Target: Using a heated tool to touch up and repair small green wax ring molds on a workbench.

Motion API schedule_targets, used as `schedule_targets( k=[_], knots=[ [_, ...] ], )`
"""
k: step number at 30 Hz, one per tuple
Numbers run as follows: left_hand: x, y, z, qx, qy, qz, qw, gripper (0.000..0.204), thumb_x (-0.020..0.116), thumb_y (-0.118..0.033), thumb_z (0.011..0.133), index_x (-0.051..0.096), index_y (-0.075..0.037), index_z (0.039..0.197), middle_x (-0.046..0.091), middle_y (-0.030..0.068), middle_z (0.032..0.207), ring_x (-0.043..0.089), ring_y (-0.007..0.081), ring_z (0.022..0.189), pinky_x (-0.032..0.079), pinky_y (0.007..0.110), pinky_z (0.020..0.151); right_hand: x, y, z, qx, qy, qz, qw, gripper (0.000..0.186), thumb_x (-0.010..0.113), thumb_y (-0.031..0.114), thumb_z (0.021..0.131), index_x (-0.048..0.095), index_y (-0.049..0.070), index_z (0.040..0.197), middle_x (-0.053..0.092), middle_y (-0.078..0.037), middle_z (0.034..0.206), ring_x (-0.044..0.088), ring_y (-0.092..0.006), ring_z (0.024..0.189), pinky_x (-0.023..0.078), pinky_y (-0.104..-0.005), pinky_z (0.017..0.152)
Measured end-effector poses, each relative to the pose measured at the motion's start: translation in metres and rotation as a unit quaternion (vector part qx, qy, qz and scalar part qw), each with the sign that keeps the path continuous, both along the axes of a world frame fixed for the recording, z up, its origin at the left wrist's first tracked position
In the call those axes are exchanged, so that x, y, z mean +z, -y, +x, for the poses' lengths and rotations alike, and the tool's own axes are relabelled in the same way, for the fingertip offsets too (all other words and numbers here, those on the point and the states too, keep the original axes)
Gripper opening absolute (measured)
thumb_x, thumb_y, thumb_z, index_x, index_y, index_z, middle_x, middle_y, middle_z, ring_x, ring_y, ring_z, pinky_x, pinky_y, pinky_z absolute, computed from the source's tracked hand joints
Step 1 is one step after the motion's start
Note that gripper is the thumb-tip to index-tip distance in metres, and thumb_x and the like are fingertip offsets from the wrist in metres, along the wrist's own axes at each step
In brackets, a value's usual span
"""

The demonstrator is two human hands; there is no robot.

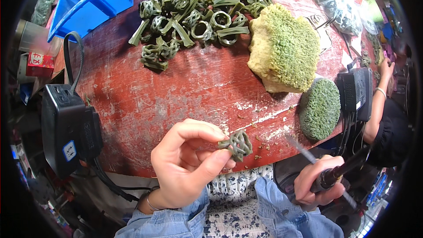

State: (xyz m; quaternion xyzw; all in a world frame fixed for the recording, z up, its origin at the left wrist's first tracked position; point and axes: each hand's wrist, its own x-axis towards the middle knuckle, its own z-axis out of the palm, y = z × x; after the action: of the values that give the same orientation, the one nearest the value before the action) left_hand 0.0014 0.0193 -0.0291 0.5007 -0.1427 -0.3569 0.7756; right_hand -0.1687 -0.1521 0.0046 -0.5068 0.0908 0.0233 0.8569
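Grip of left hand (187, 161): thumb and forefinger pinch a latticed green piece (240, 146), most of it projecting right of the fingertips.
Position of piece: held up over the near edge of the red desk (132, 88).
Grip of right hand (315, 183): grasping two tools together, a dark-handled pen-like tool (328, 178) and a slim metal tool (302, 150); exact kind of each unclear.
Tool contact: none; both stand apart from the piece.
Step, judged: piece presented for checking or fine trimming, tools at the ready.
Next move, judged: calls for a steady left pinch and a light approach of one tool tip; the thin bars could bend or break under pressure.
Crumbs (268, 147): green bits on the desk, right of the piece; consistent with trimming.
Oval green pad (321, 110): at the desk's right edge, beyond the right hand.
Spongy block (288, 48): yellowish, green-topped, farther back.
Pile of green pieces (180, 0): far side, left of the block; similar lattices and strips.
Blue bin (114, 6): far left.
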Motion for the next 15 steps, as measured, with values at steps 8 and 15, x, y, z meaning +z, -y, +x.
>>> schedule_targets(
  k=[8, 15],
  knots=[
    [0.019, 0.009, 0.002, -0.076, -0.254, 0.043, 0.963, 0.038, 0.051, -0.012, 0.079, 0.041, 0.009, 0.110, 0.057, 0.0159, 0.079, 0.053, 0.0126, 0.062, 0.042, 0.019, 0.048, 0.009, -0.036, 0.021, -0.320, -0.226, -0.083, 0.916, 0.024, 0.046, -0.005, 0.074, 0.051, -0.014, 0.095, 0.043, -0.002, 0.043, 0.034, -0.0045, 0.031, 0.024, -0.0180, 0.032],
    [0.017, 0.009, -0.002, -0.102, -0.283, 0.046, 0.953, 0.046, 0.054, -0.017, 0.082, 0.040, 0.013, 0.114, 0.058, 0.0131, 0.083, 0.051, 0.0099, 0.062, 0.041, 0.019, 0.054, -0.005, -0.048, 0.028, -0.367, -0.162, -0.221, 0.889, 0.032, 0.050, 0.017, 0.084, 0.047, -0.013, 0.093, 0.050, -0.012, 0.047, 0.034, -0.0064, 0.028, 0.022, -0.0165, 0.028]
  ],
)
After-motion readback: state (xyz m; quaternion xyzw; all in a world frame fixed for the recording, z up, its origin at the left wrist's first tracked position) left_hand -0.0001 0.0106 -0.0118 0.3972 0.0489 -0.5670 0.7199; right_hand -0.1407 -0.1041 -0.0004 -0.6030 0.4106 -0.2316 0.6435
